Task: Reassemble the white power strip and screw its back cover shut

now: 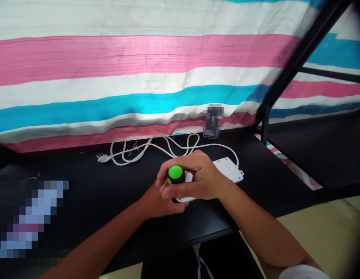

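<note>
My right hand (201,176) is closed around the handle of a screwdriver (175,172). Its rounded green and black end points up toward me, and the shaft is hidden below. Under that hand lies a white power strip (229,169) on the black table, with small dark holes along its visible right end. My left hand (158,203) grips the strip's left end, the thumb along the near edge. My right hand covers the left fingers, so they are mostly out of sight. Where the screwdriver's tip meets the strip cannot be seen.
A white power cord (168,144) lies in loops behind my hands, its plug (103,157) at the left. A blurred-out upright item (213,122) stands at the back of the black table (75,170). Striped sheeting (139,54) hangs behind, and a black frame post (302,62) rises at right.
</note>
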Action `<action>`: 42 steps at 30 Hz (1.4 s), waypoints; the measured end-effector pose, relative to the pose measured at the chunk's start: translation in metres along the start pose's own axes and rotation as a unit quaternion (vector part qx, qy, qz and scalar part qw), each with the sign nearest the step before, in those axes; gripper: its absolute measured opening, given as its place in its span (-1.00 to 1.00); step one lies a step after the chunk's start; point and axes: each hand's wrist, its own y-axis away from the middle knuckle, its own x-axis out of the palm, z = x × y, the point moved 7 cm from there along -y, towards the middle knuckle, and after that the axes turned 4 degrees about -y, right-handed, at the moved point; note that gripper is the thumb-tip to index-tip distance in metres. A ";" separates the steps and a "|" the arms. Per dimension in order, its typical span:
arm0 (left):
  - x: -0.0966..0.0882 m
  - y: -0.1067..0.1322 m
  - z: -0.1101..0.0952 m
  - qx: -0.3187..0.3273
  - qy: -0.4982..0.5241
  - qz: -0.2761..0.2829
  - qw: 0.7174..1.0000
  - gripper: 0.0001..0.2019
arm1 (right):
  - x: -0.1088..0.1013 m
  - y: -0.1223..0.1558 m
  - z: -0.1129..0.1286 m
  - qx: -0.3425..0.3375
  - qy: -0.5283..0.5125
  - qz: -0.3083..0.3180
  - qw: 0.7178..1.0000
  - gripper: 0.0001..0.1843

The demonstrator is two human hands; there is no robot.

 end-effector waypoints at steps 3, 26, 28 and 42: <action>-0.002 -0.002 -0.002 -0.013 0.020 0.004 1.000 -0.36 | -0.001 0.000 0.002 -0.023 0.058 -0.046 0.997 -0.68; -0.025 -0.013 -0.010 0.082 -0.029 -0.005 0.996 -0.14 | -0.182 0.036 -0.021 -0.095 -0.188 -0.537 0.817 -0.53; -0.031 -0.013 -0.007 0.092 -0.049 -0.010 0.995 -0.13 | -0.216 0.051 -0.038 -0.079 -0.231 -0.586 0.772 -0.58; -0.043 -0.020 0.023 0.064 -0.070 -0.002 0.996 -0.18 | -0.318 0.143 -0.118 0.058 -0.201 -0.716 0.666 -0.53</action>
